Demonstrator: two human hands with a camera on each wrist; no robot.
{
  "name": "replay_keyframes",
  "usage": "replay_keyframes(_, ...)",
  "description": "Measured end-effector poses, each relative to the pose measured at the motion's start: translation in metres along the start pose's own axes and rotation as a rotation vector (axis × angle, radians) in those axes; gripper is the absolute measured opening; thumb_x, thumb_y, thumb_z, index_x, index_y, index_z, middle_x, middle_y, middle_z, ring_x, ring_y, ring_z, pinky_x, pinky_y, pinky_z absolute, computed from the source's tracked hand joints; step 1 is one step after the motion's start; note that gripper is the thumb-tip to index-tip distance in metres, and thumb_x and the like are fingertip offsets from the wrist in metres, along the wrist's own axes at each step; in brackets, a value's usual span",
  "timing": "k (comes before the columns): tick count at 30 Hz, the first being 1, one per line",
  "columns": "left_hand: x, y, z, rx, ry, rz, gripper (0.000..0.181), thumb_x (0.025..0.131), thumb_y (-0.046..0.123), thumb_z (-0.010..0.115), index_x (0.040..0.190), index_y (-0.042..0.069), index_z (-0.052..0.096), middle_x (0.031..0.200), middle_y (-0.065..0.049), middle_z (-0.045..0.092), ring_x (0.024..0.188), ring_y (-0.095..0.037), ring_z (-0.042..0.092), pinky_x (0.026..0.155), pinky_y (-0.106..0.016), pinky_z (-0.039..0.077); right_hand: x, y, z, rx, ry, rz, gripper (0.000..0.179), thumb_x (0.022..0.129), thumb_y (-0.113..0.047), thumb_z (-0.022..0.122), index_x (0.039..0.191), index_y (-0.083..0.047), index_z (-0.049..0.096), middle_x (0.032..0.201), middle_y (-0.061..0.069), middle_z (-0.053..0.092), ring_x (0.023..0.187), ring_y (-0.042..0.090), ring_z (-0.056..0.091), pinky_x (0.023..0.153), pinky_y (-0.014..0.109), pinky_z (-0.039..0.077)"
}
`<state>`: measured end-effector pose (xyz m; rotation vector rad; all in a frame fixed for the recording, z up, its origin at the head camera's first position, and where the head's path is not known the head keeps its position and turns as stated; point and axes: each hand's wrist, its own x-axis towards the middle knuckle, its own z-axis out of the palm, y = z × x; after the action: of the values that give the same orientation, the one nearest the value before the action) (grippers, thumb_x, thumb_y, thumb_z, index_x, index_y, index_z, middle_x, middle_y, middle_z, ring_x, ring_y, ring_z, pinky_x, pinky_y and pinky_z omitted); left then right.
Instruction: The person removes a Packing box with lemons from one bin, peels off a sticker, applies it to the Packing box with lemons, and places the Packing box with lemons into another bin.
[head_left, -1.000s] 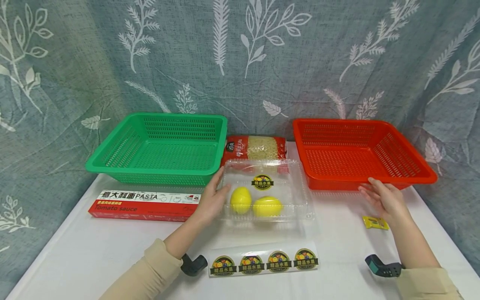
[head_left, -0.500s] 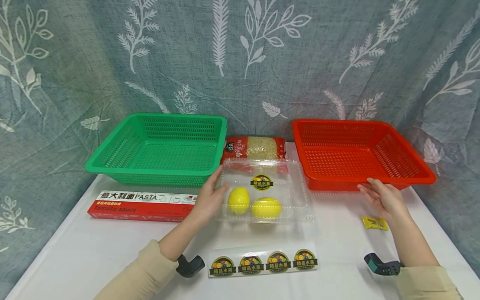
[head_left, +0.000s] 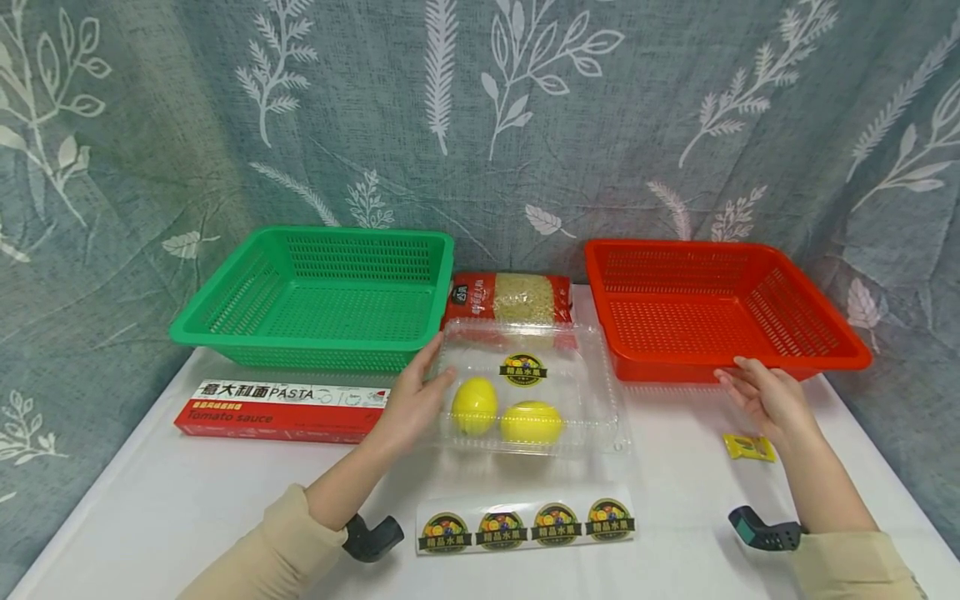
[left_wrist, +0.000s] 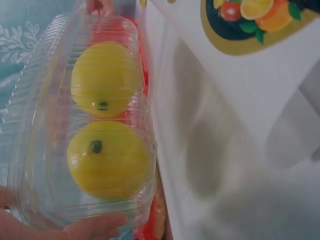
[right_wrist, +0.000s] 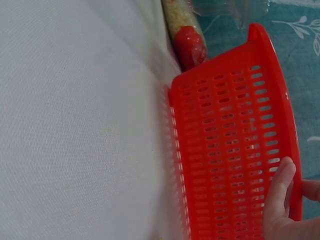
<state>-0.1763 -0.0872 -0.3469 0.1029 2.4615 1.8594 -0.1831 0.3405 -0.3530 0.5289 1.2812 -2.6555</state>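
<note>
My left hand (head_left: 408, 406) grips the left edge of a clear plastic clamshell box (head_left: 577, 392), which bears a round fruit label (head_left: 523, 369). Inside it, two lemons (head_left: 475, 406) lie near the front side; both lemons (left_wrist: 107, 160) show through the ribbed wall in the left wrist view. Shadows on the cloth below suggest the box is held above the table. My right hand (head_left: 772, 404) holds the front rim of the red basket (head_left: 675, 367). In the right wrist view, the thumb lies on the basket's outer wall (right_wrist: 225, 140) and a finger shows beyond the rim.
A green basket (head_left: 330, 342) stands at the back left, with a pasta box (head_left: 277, 412) in front. Behind the clamshell lies a red bag of pasta (head_left: 521, 296). A sticker strip (head_left: 525, 521) is near the front, a small yellow packet (head_left: 748, 447) by the right forearm.
The left hand and the clamshell have shifted slightly left, its near side tipping down toward me. Inside, the lemons sit a little lower and further left. My right hand stays at the red basket.
</note>
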Motion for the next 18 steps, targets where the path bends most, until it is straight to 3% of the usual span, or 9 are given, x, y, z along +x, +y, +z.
replay_keyframes(11,-0.007,0.013,-0.004,0.051,-0.013,0.015,0.055,0.094,0.012,0.047,0.145,0.007,0.024,0.148,-0.011,0.023,0.135,-0.026,0.020,0.106,-0.040,0.026,0.000,-0.002,0.003,-0.023,0.002,0.007,0.026,0.087,-0.017,0.061,0.104,-0.009,0.043,0.084,0.007,0.066,0.078,0.019,0.067,0.075,0.025,0.052)
replay_keyframes(14,-0.010,0.017,-0.006,0.028,-0.025,-0.001,0.056,0.095,0.012,0.046,0.145,0.008,0.023,0.149,-0.011,0.022,0.135,-0.026,0.020,0.104,-0.042,0.029,-0.001,-0.003,0.003,-0.036,0.004,0.009,0.025,0.087,-0.018,0.062,0.102,-0.009,0.045,0.083,0.007,0.066,0.078,0.018,0.067,0.074,0.024,0.052)
replay_keyframes(18,-0.012,0.026,-0.009,-0.039,-0.051,-0.028,0.057,0.096,0.012,0.045,0.146,0.009,0.019,0.150,-0.010,0.018,0.134,-0.028,0.023,0.093,-0.042,0.042,-0.001,-0.004,0.004,-0.045,0.005,0.006,0.020,0.087,-0.018,0.062,0.097,-0.009,0.048,0.081,0.007,0.066,0.077,0.018,0.067,0.073,0.024,0.052)
